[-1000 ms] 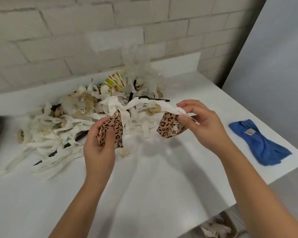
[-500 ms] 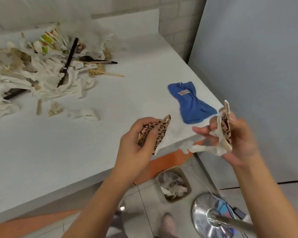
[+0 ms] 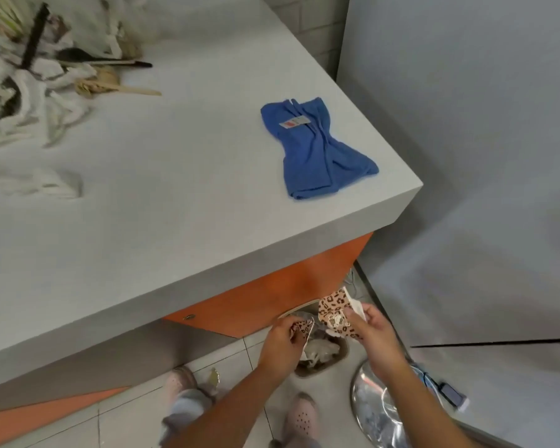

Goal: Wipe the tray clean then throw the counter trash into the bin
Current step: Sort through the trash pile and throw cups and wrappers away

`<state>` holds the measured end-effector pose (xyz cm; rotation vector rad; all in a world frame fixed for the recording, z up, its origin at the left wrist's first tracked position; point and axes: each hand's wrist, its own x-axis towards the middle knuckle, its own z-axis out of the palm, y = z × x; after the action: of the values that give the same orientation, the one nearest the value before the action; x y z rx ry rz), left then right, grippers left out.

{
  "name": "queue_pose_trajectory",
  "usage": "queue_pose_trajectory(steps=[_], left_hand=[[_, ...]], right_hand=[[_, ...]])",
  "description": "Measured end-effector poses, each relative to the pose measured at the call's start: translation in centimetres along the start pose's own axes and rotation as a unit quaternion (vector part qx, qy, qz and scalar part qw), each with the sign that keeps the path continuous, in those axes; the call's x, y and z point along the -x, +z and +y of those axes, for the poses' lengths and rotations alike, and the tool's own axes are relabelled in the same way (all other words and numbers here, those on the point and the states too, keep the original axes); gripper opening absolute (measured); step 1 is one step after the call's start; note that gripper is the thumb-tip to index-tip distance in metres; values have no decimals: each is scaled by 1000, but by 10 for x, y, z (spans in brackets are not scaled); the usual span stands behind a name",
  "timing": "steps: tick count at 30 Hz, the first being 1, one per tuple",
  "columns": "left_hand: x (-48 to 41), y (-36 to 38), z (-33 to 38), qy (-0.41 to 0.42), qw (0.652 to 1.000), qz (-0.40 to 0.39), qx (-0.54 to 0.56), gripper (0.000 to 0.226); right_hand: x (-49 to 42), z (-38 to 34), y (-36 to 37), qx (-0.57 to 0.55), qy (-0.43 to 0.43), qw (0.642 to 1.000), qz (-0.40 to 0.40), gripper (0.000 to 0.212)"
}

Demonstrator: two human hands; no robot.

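Left hand [image 3: 280, 345]: fingers pinch the smaller leopard-print scrap [image 3: 303, 328], lowered from table [image 3: 175, 205] height to above the bin [image 3: 317, 371].
Right hand [image 3: 374, 334]: fingers pinch the larger leopard-print scrap [image 3: 333, 313], lowered likewise.
Trash pile [image 3: 29, 79]: still on the table.

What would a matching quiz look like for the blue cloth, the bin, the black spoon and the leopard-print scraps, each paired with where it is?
1 blue cloth
2 bin
3 black spoon
4 leopard-print scraps

A on the floor
B in the trash pile
C near the counter corner
D gripped by left hand and right hand, above the bin

Pairs: 1-C, 2-A, 3-B, 4-D
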<state>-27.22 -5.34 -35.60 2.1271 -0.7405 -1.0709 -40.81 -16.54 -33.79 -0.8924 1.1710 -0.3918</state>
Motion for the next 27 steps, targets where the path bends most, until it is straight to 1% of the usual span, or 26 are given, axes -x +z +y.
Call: queue_pose_trajectory(steps=[2, 4, 5, 6, 8, 9, 10, 11, 13, 14, 15, 17, 20, 22, 24, 25, 27], left_hand=[[-30, 17, -15, -43, 999, 10, -14, 26], [-54, 34, -30, -66, 998, 1, -14, 24], [-68, 44, -43, -76, 997, -19, -20, 25], [-80, 52, -57, -82, 995, -45, -27, 32], [-109, 75, -106, -103, 991, -81, -35, 65], [-112, 76, -112, -114, 989, -87, -39, 74], [-113, 76, -116, -117, 989, -86, -38, 74], [-105, 67, -101, -109, 989, -89, -50, 65], [-76, 37, -51, -80, 994, -68, -41, 36], [-66, 25, -35, -62, 996, -58, -28, 27], [-54, 12, -18, -41, 997, -54, -23, 23], [-24, -21, 18, -11, 999, -50, 9, 22], [24, -80, 65, 49, 992, -73, 92, 21], [58, -126, 97, 76, 983, -85, 146, 17], [89, -175, 128, 98, 970, -87, 205, 19], [102, -199, 141, 109, 966, -72, 222, 19], [118, -244, 159, 124, 966, -5, 226, 16]], right_hand=[[-24, 30, -3, 13, 20, 999, 46, 20], [-45, 56, -5, 33, 30, 996, 75, 15], [-54, 69, -6, 45, 31, 995, 80, 15], [-63, 79, -6, 57, 31, 995, 80, 16], [-76, 96, -5, 103, 37, 992, 60, 16], [-80, 99, -3, 134, 41, 989, 43, 15], [-83, 100, -1, 167, 45, 984, 28, 15], [-85, 98, 2, 200, 49, 978, 16, 14], [-85, 91, 7, 241, 51, 969, 3, 15], [-83, 85, 9, 249, 47, 967, -1, 18], [-80, 76, 12, 256, 40, 966, -5, 21], [-64, 50, 21, 275, 2, 961, -29, 21], [-13, -19, 47, 304, -78, 946, -75, 17], [28, -70, 64, 312, -121, 934, -124, 14], [69, -125, 85, 295, -155, 922, -197, 12], [87, -151, 99, 279, -165, 919, -223, 12], [115, -197, 131, 264, -192, 911, -253, 11]])
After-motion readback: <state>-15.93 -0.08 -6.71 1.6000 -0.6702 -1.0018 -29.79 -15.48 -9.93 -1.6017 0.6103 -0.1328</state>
